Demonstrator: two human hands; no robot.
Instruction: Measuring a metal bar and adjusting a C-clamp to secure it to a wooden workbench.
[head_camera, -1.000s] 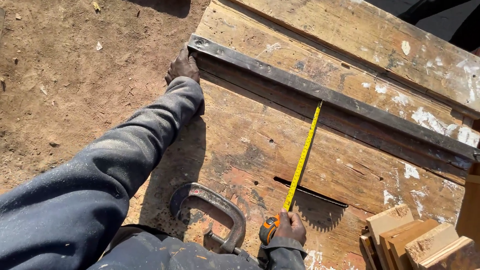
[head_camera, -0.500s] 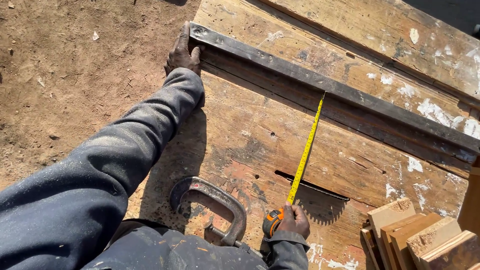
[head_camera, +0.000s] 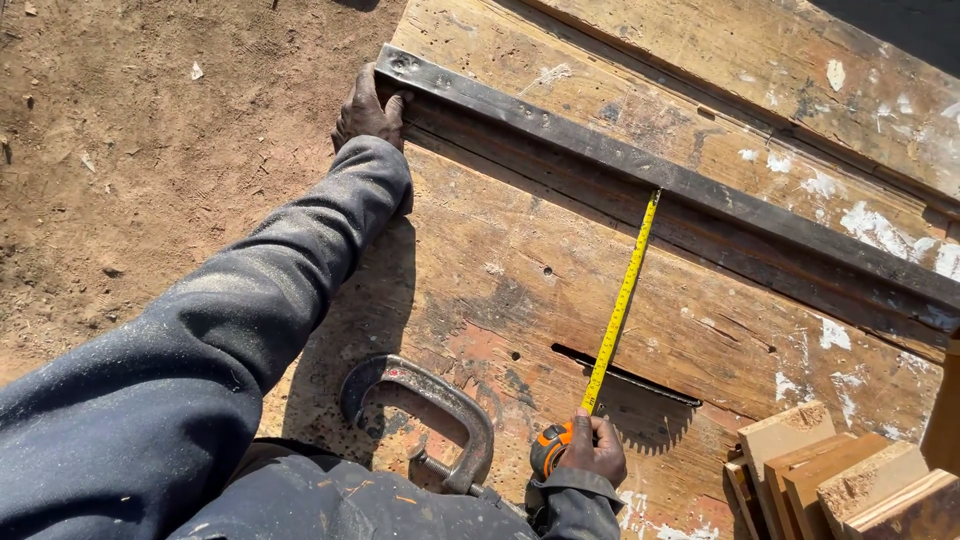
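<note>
Bare dirt ground left; worn wooden desk (head_camera: 480, 290) right. Left hand (head_camera: 368, 108) clamped on far-left end of dark metal bar (head_camera: 690, 190), now nudged farther. Right hand (head_camera: 592, 450) closed round tape measure (head_camera: 622, 300), blade stretched to bar. C-clamp (head_camera: 430, 400) near edge.

Yellow tape measure (head_camera: 622, 300), blade drawn out straight across the worn wooden desk (head_camera: 500, 290); its orange-and-black case sits at the near edge, its tip meeting the long dark metal bar (head_camera: 640, 165), which lies flat and diagonal towards the far edge.
</note>
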